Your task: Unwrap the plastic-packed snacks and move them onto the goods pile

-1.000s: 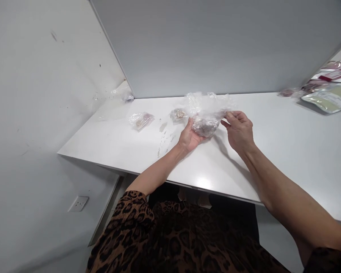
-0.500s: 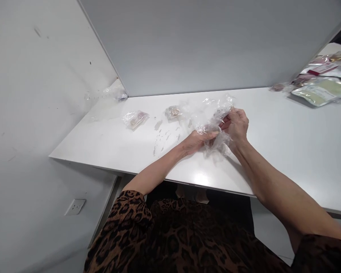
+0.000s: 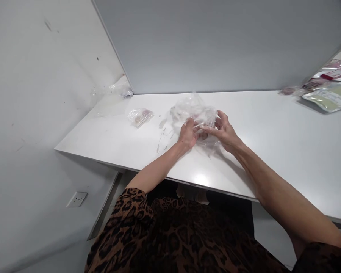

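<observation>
Your left grip is closing its thumb and fingers on a bunch of crumpled clear plastic. Your right grip is holding the other side of it, with the thumb and fingers standing partway apart and plastic sitting between them. The two grips are nearly meeting in front of you, and the plastic is puffing up behind them and spilling out below. Your fingers are hiding the middle, so you cannot tell what is lying inside.

All this is happening over the white counter. To the left of your left grip, a small clear packet is lying flat, well apart from it. Some wet-looking marks are showing between that packet and your left grip. Far off to the right of your right grip, a shiny green and silver pouch is resting near a red and white packet. A grey panel is standing behind both grips.
</observation>
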A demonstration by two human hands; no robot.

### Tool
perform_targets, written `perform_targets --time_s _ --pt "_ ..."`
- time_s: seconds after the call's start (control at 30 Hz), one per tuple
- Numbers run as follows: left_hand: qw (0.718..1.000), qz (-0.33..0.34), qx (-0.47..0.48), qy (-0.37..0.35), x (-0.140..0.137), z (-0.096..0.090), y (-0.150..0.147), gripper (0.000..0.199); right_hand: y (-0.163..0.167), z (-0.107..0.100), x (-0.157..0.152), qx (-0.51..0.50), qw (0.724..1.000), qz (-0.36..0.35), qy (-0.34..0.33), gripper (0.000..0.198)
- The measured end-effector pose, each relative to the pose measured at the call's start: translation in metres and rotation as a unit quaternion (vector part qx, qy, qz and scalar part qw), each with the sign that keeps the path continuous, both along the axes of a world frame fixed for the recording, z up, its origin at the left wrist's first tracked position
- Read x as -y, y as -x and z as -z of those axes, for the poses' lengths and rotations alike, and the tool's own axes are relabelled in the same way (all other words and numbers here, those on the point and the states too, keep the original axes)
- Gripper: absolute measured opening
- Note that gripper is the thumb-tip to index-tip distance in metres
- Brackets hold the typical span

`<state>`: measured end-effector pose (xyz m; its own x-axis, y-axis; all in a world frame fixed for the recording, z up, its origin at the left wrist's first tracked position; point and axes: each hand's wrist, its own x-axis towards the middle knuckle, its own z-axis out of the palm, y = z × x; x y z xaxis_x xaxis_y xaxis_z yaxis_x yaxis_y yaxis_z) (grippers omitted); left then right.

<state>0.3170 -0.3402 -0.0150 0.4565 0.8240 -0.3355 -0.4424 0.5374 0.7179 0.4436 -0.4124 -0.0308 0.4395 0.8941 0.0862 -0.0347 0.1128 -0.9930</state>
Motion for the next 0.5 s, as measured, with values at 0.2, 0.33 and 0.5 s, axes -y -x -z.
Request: perform_targets --time_s 0.2,0.33,0.5 --pt "0.994 -0.058 0.048 0.084 -0.023 -0.007 0.009 0.023 -0.01 -0.007 0.003 -0.036 0.994 -0.069 0.075 0.085" --pt "0.992 -0.014 0.067 0.102 -0.019 -0.008 0.013 0.04 -0.006 -0.013 0.004 -0.108 0.994 -0.015 0.024 0.062" --pt "0.986 0.147 0.063 0.046 -0.003 -0.007 0.01 0.027 -0.004 -0.013 0.002 -0.1 0.994 0.036 -0.003 0.057"
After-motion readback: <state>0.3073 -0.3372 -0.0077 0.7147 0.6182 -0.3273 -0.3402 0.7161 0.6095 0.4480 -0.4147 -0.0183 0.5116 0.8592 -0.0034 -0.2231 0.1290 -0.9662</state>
